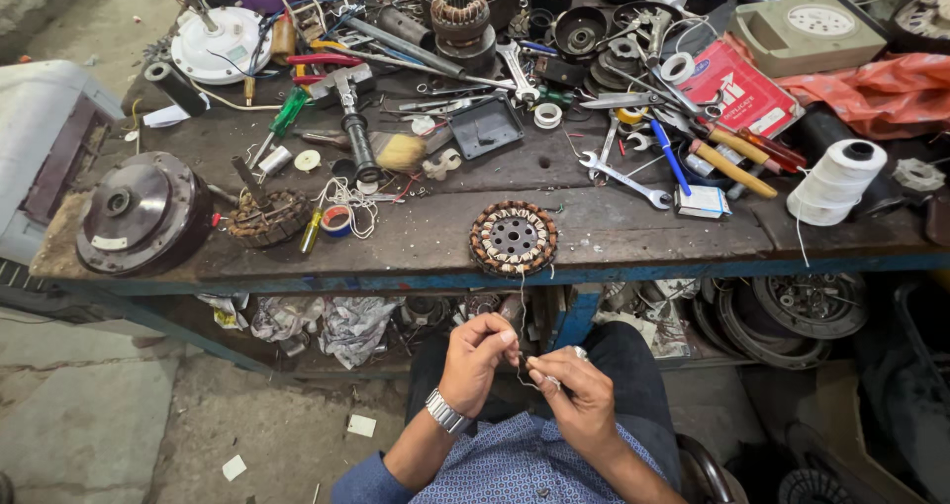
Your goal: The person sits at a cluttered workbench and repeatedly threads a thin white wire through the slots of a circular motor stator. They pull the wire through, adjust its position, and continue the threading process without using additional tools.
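Head view, lower centre: both my hands, left hand (476,361) and right hand (574,390), pinch the thin wire (522,311) from the stator (513,238); a tug might snap it.

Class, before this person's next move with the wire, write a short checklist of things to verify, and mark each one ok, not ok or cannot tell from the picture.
1. Left hand pinches the thin wire: ok.
2. Right hand also grips the wire: ok.
3. Wire runs up to the wound stator: ok.
4. Stator rests fully on the workbench, near its front edge: ok.
5. Wire free of kinks or breaks: cannot tell.
6. Bench around the stator free of clutter: not ok; spanner and tape roll lie close.
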